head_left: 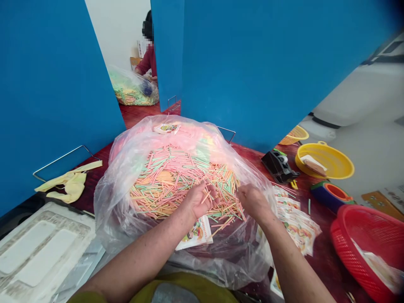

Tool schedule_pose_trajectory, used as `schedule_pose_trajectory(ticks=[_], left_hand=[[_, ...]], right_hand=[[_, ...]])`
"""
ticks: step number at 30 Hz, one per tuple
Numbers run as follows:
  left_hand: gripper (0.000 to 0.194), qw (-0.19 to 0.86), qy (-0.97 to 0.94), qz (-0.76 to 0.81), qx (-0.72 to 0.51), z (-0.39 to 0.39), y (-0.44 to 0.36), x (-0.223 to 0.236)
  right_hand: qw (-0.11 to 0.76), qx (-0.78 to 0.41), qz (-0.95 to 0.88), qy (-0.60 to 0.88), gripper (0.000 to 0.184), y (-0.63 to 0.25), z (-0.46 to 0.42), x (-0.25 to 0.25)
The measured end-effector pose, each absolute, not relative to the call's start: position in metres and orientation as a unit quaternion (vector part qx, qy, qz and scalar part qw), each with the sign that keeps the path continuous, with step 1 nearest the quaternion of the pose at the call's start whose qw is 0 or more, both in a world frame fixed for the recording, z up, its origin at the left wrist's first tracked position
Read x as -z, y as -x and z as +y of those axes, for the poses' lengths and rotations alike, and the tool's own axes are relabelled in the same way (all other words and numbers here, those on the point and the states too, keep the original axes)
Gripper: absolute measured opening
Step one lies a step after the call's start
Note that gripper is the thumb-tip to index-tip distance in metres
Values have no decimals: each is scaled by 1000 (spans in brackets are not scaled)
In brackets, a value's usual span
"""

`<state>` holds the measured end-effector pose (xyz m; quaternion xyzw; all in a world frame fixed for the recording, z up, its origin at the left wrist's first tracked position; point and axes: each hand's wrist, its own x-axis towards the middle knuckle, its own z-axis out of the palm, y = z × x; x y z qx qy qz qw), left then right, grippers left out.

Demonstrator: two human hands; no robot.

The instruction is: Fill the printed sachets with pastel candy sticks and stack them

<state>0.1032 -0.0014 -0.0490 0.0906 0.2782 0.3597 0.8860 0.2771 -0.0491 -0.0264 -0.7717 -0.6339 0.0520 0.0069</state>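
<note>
A large clear plastic bag (pixel 105 185) lies open before me, heaped with thin pastel sticks (pixel 170 168) in pink, green and orange. Over the near side of the heap, my left hand (pixel 202 200) is turned palm up, its fingers loosely curled around a thin orange stick (pixel 205 197). My right hand (pixel 252 201) is at the heap's right edge, fingers bent together; whatever is between them is hidden. A printed packet (pixel 197 233) lies below my left hand, partly covered by my forearm. Another printed packet (pixel 167 128) rests on top of the bag.
Printed packets (pixel 298 227), a tape dispenser (pixel 279 166), a yellow basket (pixel 325 160) and a red basket (pixel 366 235) are on the right. A yellow cloth (pixel 69 185) and whitish lid (pixel 44 248) lie left. Blue partitions (pixel 252 63) stand behind; a person (pixel 150 61) sits beyond.
</note>
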Motion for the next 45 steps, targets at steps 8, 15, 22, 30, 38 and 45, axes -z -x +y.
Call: schedule_pose_trajectory(ticks=[8,15,22,30,38,45], left_hand=[[9,867,-219,265,-360,6,-93,42],[13,846,-235,273,-393,6,-99,47],[21,857,-171,229,-430,-2,-107,53],[7,868,-83,214,-440,7,-94,49],[13,875,-110,225,-415,-3,-89,50],[19,869,-169,212,-414,-9,-79,44]], right_hand=[[-27,-63,-662,746,15,-278,-38,59],[90,-87,-653,747,27,-255,-29,12],[149,-148,-680,703,15,-191,-15,10],[347,-137,-674,637,21,-194,-41,17],[256,-92,-711,648,24,-174,-49,23],[309,-79,-715,622,17,-183,-67,22]])
